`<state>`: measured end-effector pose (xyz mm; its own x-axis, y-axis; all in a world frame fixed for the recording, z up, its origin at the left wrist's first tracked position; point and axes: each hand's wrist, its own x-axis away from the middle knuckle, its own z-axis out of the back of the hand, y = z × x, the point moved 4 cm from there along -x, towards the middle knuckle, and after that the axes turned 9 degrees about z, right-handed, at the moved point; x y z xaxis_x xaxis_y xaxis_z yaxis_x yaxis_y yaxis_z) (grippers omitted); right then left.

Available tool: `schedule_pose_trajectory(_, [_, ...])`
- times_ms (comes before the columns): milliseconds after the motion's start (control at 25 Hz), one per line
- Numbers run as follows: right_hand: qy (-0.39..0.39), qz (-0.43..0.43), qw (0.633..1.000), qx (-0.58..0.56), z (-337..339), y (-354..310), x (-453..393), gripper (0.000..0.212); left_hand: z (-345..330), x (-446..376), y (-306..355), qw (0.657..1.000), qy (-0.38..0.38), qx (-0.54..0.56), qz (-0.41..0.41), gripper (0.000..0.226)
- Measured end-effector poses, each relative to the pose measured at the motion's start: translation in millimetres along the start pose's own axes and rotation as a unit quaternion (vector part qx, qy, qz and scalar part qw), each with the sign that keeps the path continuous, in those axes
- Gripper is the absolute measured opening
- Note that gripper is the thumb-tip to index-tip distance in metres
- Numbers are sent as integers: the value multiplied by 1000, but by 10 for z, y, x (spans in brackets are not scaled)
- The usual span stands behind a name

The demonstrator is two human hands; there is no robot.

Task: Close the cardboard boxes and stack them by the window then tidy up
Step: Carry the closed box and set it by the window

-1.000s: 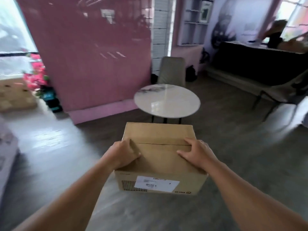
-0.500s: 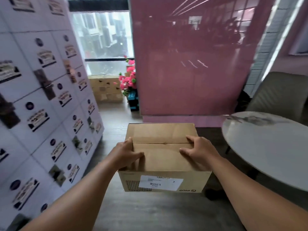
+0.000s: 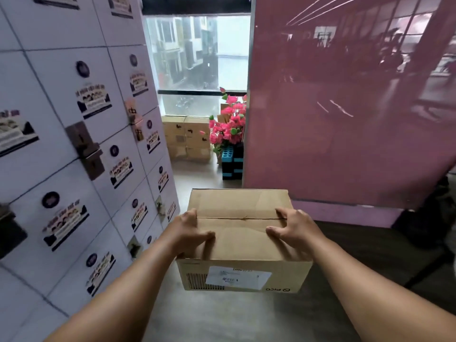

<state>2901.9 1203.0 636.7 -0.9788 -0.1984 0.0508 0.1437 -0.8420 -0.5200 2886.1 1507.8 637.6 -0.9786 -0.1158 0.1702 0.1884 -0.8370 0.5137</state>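
I carry a closed brown cardboard box [image 3: 240, 240] in front of me, its top flaps meeting in a seam and a white label on its near side. My left hand [image 3: 188, 233] grips its left edge with the thumb on top. My right hand [image 3: 293, 229] grips the right edge the same way. Far ahead, below the window [image 3: 199, 53], stands a stack of several closed cardboard boxes [image 3: 187, 138] on the floor.
A white wall of lockers [image 3: 74, 144] with stickers and latches runs along the left. A pink panel [image 3: 345, 107] stands on the right. Pink artificial flowers [image 3: 228, 124] in a blue and black holder [image 3: 232, 164] sit beside the stack. A grey floor passage [image 3: 197, 176] leads to the window.
The view has swung left from the round table and chair to the passage toward the window. The box stays held in both hands and the stack appears nearer.
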Motion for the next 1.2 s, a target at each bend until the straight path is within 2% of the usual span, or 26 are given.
schedule_pose_trajectory(160, [-2,-4,1000,-2,14,-55,-1141,75,188,-1104,-49,1000,4,-17,4,42])
schedule_pose_trajectory(280, [-9,8,1000,8,-10,-12,-2181,75,281,-2092,-65,999,16,-40,19,50])
schedule_pose_trajectory(440, [-37,37,998,35,17,30,-3485,69,428,-3231,8,997,21,-37,65,53])
schedule_pose_trajectory(640, [-47,61,996,33,215,-116,-5141,72,871,-4631,107,994,35,-3,102,50])
schedule_pose_trajectory(840, [-53,70,995,37,142,-316,-6663,76,1176,-6050,-90,989,63,-3,135,48])
schedule_pose_trajectory(1200, [-43,41,998,29,40,-796,-9254,79,1902,-8646,-336,992,45,15,121,47])
